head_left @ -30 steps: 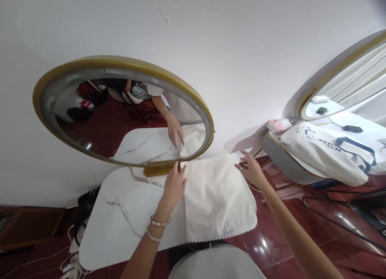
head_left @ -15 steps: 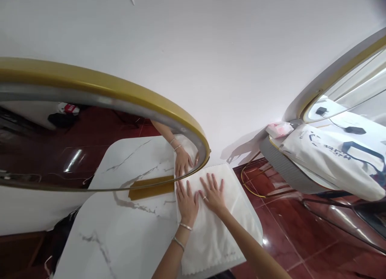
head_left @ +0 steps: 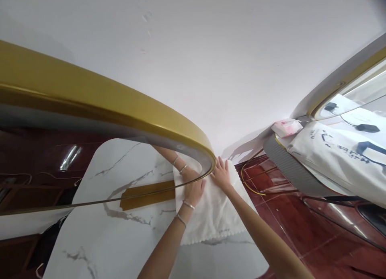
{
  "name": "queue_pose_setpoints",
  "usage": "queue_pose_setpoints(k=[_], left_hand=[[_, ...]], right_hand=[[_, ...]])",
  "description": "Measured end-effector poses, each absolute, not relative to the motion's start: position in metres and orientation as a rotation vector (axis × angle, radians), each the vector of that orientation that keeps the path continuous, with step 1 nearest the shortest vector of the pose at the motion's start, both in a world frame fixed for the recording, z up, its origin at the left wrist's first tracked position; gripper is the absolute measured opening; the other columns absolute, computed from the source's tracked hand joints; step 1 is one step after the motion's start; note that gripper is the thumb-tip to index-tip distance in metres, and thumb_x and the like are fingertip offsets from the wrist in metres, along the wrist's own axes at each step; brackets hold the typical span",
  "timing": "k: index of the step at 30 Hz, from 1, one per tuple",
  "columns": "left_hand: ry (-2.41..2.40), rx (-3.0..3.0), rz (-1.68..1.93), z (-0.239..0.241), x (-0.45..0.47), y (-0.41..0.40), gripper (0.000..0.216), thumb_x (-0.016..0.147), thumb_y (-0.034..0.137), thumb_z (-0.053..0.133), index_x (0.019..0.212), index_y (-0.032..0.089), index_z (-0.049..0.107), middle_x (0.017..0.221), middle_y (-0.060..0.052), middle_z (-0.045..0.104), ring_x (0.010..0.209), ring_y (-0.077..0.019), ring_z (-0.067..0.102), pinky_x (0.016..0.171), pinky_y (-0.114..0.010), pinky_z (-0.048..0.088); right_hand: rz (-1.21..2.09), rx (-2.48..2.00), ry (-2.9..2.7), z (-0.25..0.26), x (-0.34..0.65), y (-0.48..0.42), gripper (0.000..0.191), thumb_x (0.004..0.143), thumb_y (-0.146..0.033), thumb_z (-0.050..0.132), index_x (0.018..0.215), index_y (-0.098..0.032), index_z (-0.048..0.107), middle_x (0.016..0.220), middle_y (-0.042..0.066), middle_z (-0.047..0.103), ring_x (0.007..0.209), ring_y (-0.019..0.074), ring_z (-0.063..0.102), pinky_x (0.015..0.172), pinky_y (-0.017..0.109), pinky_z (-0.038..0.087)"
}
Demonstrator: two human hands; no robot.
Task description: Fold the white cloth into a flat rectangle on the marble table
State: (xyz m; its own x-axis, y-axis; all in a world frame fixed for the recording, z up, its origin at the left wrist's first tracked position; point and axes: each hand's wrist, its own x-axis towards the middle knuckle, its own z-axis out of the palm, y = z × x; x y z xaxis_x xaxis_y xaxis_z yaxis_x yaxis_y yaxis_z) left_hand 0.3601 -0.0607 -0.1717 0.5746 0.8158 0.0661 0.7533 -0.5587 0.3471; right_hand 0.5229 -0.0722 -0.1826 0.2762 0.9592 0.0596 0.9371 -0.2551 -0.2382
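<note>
A white cloth with a scalloped edge lies on the white marbled table. My left hand, with two bracelets at its wrist, rests on the cloth's left part at the mirror's lower edge. Its thumb points outward; the other fingers merge with their reflection and are hard to make out. Farther right, my right hand lies on the cloth's far part by the wall, fingers stretched out and apart. The gold-framed mirror curves close above both hands. Soft wrinkles run across the cloth between my forearms.
A gold strip lies on the tabletop under the mirror. To the right, a second table holds a tissue pack and a white printed cloth bag, below another gold-framed mirror. Red tiles cover the floor.
Both hands have slid forward toward the wall, and the cloth has shifted with them, baring the table's near edge. The camera view has moved closer to the mirror.
</note>
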Motion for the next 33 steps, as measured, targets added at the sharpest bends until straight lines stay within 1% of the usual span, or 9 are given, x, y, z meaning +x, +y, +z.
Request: queue_pose_setpoints(k=[5,8,11,15,19,24,26,29,33], left_hand=[[1.289,2.72,0.421,-0.172,0.32,-0.143,0.06,0.092,0.037,0.048,0.147,0.024,0.031,0.155,-0.01,0.027,0.142,-0.0295,0.025,0.113,-0.049,0.025],[1.327,2.78,0.39,-0.177,0.291,-0.185,0.062,0.09,0.033,0.049,0.148,0.026,0.029,0.156,-0.007,0.027,0.143,-0.0279,0.024,0.112,-0.045,0.026],[1.325,2.811,0.384,-0.18,0.279,-0.203,0.063,0.088,0.032,0.051,0.147,0.028,0.03,0.154,-0.006,0.03,0.141,-0.0273,0.028,0.11,-0.044,0.03],[1.369,2.758,0.402,-0.181,0.297,-0.187,0.062,0.089,0.031,0.05,0.147,0.027,0.03,0.155,-0.006,0.028,0.142,-0.0284,0.027,0.112,-0.046,0.028],[1.424,2.649,0.475,-0.181,0.329,-0.146,0.059,0.091,0.033,0.047,0.148,0.026,0.029,0.156,-0.009,0.025,0.142,-0.0296,0.026,0.113,-0.049,0.024],[1.454,2.576,0.498,-0.179,0.352,-0.107,0.055,0.092,0.036,0.047,0.145,0.025,0.037,0.149,-0.01,0.038,0.136,-0.0314,0.035,0.112,-0.051,0.028],[1.443,2.579,0.485,-0.177,0.353,-0.107,0.054,0.092,0.036,0.047,0.144,0.024,0.038,0.15,-0.011,0.038,0.137,-0.0313,0.035,0.112,-0.051,0.028],[1.421,2.598,0.488,-0.174,0.348,-0.13,0.055,0.092,0.034,0.046,0.145,0.023,0.036,0.155,-0.012,0.028,0.141,-0.0305,0.028,0.113,-0.051,0.025],[1.379,2.629,0.507,-0.176,0.326,-0.192,0.06,0.092,0.036,0.047,0.148,0.026,0.028,0.157,-0.008,0.023,0.142,-0.0284,0.025,0.114,-0.048,0.025]], right_hand=[[0.018,-2.211,-1.837,-0.187,0.504,-0.165,0.057,0.097,-0.04,0.033,0.15,-0.022,0.024,0.155,0.008,0.026,0.144,0.0263,0.019,0.115,0.051,0.018],[0.004,-2.214,-1.837,-0.194,0.483,-0.239,0.065,0.095,-0.042,0.037,0.152,-0.024,0.011,0.154,0.006,0.027,0.143,0.0265,0.023,0.115,0.051,0.022],[0.013,-2.262,-1.812,-0.197,0.472,-0.28,0.069,0.093,-0.043,0.039,0.152,-0.026,0.009,0.153,0.006,0.029,0.141,0.0273,0.028,0.113,0.051,0.026],[-0.017,-2.236,-1.816,-0.197,0.488,-0.256,0.071,0.093,-0.045,0.041,0.152,-0.027,0.006,0.153,0.005,0.029,0.141,0.0273,0.028,0.113,0.05,0.025],[-0.026,-2.205,-1.825,-0.193,0.518,-0.192,0.064,0.096,-0.043,0.036,0.152,-0.027,0.01,0.153,0.005,0.03,0.142,0.0245,0.025,0.114,0.05,0.021],[-0.023,-2.343,-1.763,-0.186,0.532,-0.144,0.057,0.096,-0.044,0.034,0.149,-0.025,0.025,0.156,0.009,0.024,0.144,0.0273,0.016,0.113,0.059,0.012],[-0.031,-2.391,-1.722,-0.186,0.531,-0.146,0.056,0.095,-0.046,0.035,0.147,-0.025,0.03,0.157,0.011,0.02,0.145,0.0288,0.014,0.111,0.058,0.018],[-0.072,-2.407,-1.668,-0.189,0.523,-0.176,0.055,0.095,-0.047,0.036,0.146,-0.026,0.033,0.157,0.014,0.016,0.144,0.0313,0.015,0.108,0.057,0.024],[-0.142,-2.352,-1.639,-0.196,0.502,-0.251,0.06,0.094,-0.046,0.038,0.15,-0.03,0.022,0.158,0.012,0.012,0.144,0.0329,0.017,0.109,0.059,0.025]])
